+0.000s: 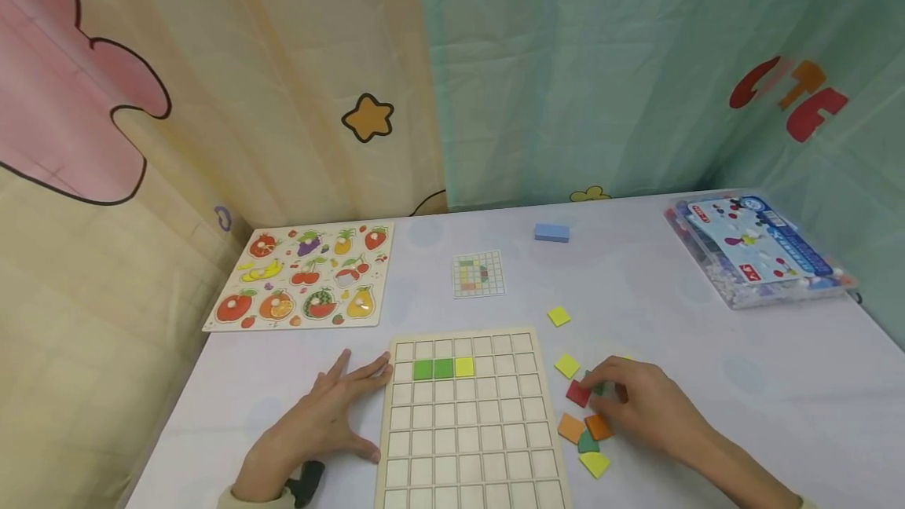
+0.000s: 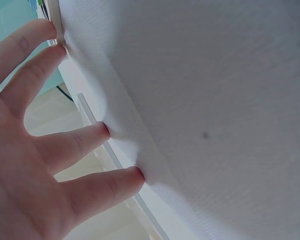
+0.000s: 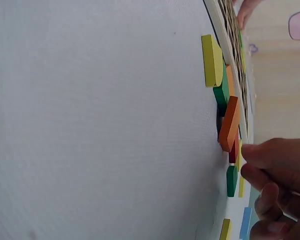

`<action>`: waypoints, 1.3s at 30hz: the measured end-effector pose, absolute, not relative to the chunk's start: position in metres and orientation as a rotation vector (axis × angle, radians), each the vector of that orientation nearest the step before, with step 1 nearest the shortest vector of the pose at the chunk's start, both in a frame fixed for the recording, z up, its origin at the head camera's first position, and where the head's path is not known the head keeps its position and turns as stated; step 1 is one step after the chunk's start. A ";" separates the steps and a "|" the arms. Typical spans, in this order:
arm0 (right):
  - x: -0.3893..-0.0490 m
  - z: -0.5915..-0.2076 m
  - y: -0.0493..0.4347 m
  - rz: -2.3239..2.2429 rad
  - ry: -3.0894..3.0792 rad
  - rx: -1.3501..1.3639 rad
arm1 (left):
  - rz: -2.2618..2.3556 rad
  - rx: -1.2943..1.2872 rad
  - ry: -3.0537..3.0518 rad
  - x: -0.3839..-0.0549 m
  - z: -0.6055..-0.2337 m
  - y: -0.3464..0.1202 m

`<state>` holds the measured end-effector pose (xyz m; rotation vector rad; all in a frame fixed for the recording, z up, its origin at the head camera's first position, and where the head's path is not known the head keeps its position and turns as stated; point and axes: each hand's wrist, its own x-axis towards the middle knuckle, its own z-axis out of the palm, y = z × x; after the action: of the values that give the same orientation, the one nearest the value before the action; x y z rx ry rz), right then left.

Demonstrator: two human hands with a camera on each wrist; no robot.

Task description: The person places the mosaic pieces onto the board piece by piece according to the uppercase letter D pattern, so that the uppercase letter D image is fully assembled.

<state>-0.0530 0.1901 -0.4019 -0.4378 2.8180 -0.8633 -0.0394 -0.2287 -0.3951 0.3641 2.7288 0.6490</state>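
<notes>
A wooden grid board (image 1: 386, 422) lies at the front of the table, with two green tiles (image 1: 433, 369) and a yellow tile (image 1: 463, 368) side by side in its second row. My left hand (image 1: 318, 415) is spread at the board's left edge, thumb and fingertips touching the frame or the table beside it. Right of the board, my right hand (image 1: 654, 407) hovers with bent fingers over loose tiles, its index fingertip at a red tile (image 1: 577, 393). No tile shows between its fingers in the right wrist view. A dark orange tile (image 3: 229, 124) leans on others near the thumb.
More loose pieces lie near the right hand: an orange tile (image 1: 570, 427), a green curved piece (image 1: 588, 442) and yellow pieces (image 1: 595, 463). Farther back are a pattern card (image 1: 478, 274), a blue block (image 1: 551, 233), a fruit puzzle (image 1: 300, 277) and a clear plastic case (image 1: 760, 246).
</notes>
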 end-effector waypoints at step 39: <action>-0.064 -0.400 0.199 -0.600 2.849 -0.430 | 0.635 0.351 2.737 -0.039 -0.396 -0.228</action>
<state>-0.0643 0.1985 -0.4001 -0.4305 2.8493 -0.5997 -0.0392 -0.2276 -0.3959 0.3513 2.7369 0.6354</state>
